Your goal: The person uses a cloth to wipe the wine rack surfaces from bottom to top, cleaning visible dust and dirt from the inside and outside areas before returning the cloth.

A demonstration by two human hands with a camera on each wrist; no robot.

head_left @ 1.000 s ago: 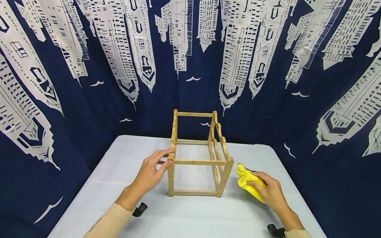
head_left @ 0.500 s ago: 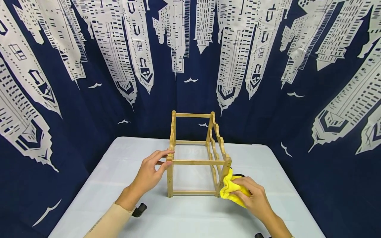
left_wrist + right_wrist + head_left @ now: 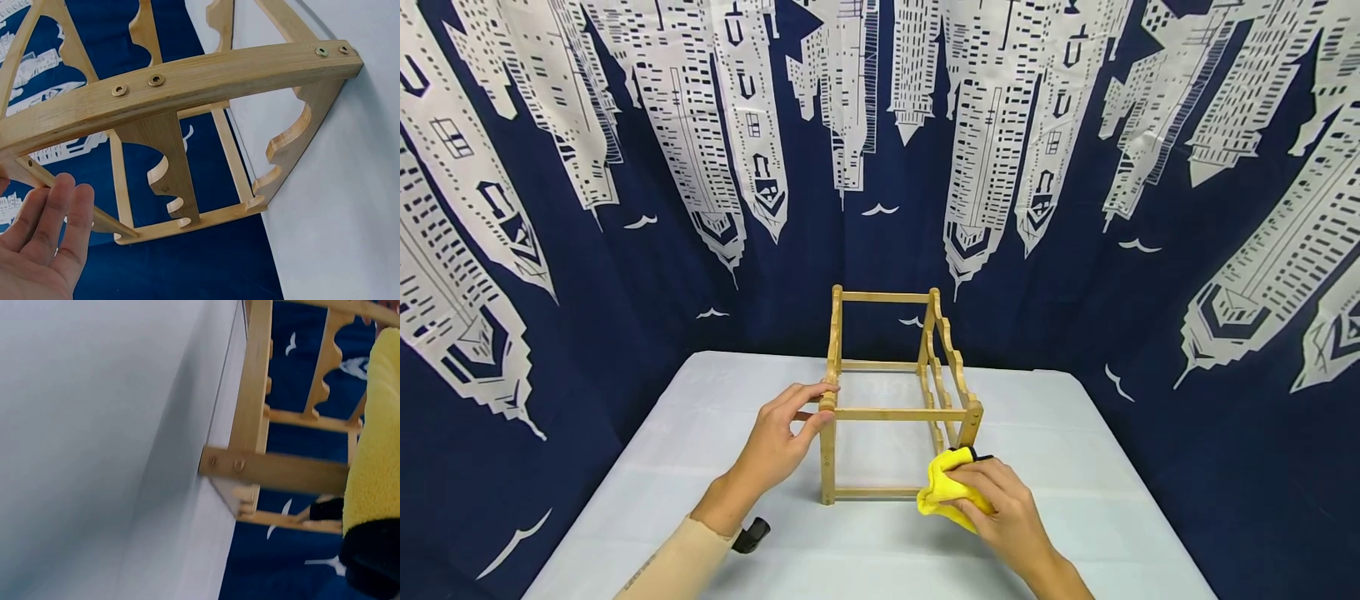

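Note:
A light wooden wine rack (image 3: pixel 895 414) with scalloped rails stands upright on the table. My left hand (image 3: pixel 775 437) grips its near top left corner, fingers over the top and thumb in front. In the left wrist view, fingers of the left hand (image 3: pixel 53 240) show beside the bolted leg (image 3: pixel 200 81). A folded yellow cloth (image 3: pixel 951 492) with black edging is pinched in my right hand (image 3: pixel 1003 508), at the lower near right leg, covering its foot. The right wrist view shows the cloth (image 3: pixel 378 437) close up against the leg (image 3: pixel 281 470); the right hand's fingers are hidden there.
A white-covered table (image 3: pixel 820 558) lies under the rack. Behind and around it hangs a navy curtain (image 3: pixel 880 250) printed with white upside-down buildings and birds. Below the left forearm sits a black wrist mount (image 3: pixel 750 536).
My right hand has carried the yellow cloth leftward, from beside the rack onto its near right leg, and lower down. The left hand keeps its hold on the corner; the rack stays put.

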